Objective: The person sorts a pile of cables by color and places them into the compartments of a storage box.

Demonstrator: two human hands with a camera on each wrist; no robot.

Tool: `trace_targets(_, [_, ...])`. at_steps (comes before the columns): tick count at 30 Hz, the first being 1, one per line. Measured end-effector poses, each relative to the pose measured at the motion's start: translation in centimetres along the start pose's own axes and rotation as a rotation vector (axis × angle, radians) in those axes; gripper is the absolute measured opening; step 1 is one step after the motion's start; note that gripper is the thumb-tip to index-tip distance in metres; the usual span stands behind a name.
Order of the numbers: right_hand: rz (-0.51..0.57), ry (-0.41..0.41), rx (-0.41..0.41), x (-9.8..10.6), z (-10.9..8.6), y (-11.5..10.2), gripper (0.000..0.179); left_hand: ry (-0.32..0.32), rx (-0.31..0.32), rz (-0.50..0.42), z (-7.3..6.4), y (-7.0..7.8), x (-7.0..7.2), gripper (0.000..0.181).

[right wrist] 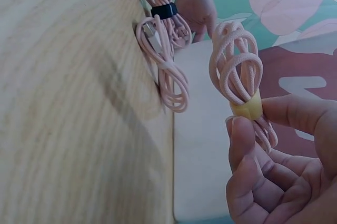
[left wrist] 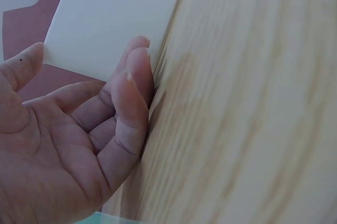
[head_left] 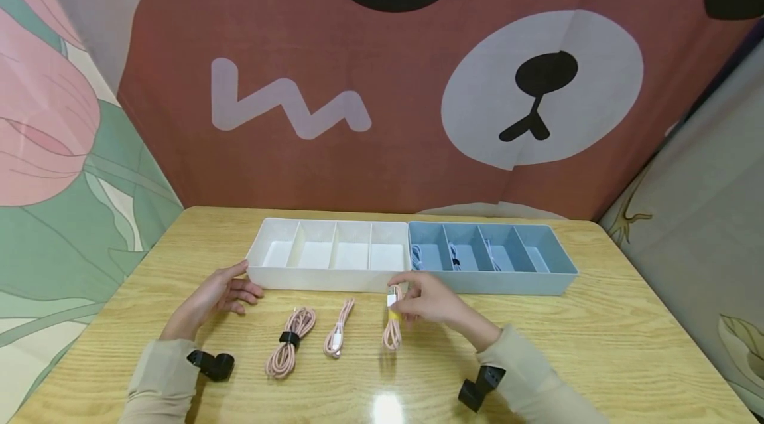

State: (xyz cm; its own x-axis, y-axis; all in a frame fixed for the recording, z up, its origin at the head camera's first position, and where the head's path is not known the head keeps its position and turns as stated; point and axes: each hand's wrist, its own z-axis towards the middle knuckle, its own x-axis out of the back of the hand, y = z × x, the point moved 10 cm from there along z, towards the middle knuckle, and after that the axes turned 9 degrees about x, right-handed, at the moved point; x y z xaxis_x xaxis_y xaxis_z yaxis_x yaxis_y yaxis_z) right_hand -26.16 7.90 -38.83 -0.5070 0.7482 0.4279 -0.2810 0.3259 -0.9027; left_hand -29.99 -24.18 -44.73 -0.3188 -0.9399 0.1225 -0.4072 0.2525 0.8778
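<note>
In the head view my right hand [head_left: 431, 301] holds a coiled pink USB cable [head_left: 391, 336] just off the table, in front of the white box. The right wrist view shows thumb and fingers pinching the yellow band around that coil [right wrist: 237, 66]. My left hand [head_left: 217, 294] is at the front left corner of the white divided box [head_left: 328, 280], fingers loosely bent with nothing in them. Its thumb tip meets the box wall in the left wrist view. Between the hands lie a pink cable with a black strap [head_left: 280, 361] and a smaller pink cable with a white plug [head_left: 335, 341].
A blue divided box [head_left: 507, 283] abuts the white one on the right. Coiled light-blue cables [head_left: 455, 257] lie in several of its compartments. Both boxes stand near the back edge of the wooden table [head_left: 609, 344], before a printed cloth [head_left: 286, 172].
</note>
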Motion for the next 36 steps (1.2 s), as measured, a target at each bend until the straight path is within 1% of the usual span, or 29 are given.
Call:
trace_targets(4, [-0.020, 0.001, -0.006, 0.6, 0.3, -0.2, 0.043, 0.018, -0.010, 0.025, 0.0, 0.0, 0.1, 0.053])
trace_targets(6, [-0.024, 0.001, 0.005, 1.0, 0.5, -0.5, 0.041, 0.024, -0.018, 0.035, 0.0, 0.0, 0.2, 0.058])
trace_targets(9, [-0.015, 0.002, 0.004, 1.5, 0.8, -0.7, 0.042, 0.025, -0.018, 0.035, 0.0, -0.1, 0.2, 0.060])
trace_targets(19, [-0.033, 0.020, -0.024, 3.0, 1.8, -1.8, 0.046, 0.023, -0.013, 0.033, 0.0, -0.1, 0.3, 0.060])
trace_targets(26, [-0.061, 0.022, -0.017, 3.9, 2.5, -2.9, 0.046, 0.017, -0.006, 0.025, 0.0, 0.0, 0.3, 0.060])
trace_targets(30, [-0.075, 0.038, -0.034, 4.7, 2.8, -3.2, 0.046, 0.014, -0.014, 0.030, 0.1, 0.1, 0.2, 0.060])
trace_targets(36, [-0.053, 0.044, -0.048, 5.7, 3.5, -3.1, 0.046, 0.011, -0.023, 0.040, 0.1, 0.0, 0.1, 0.060])
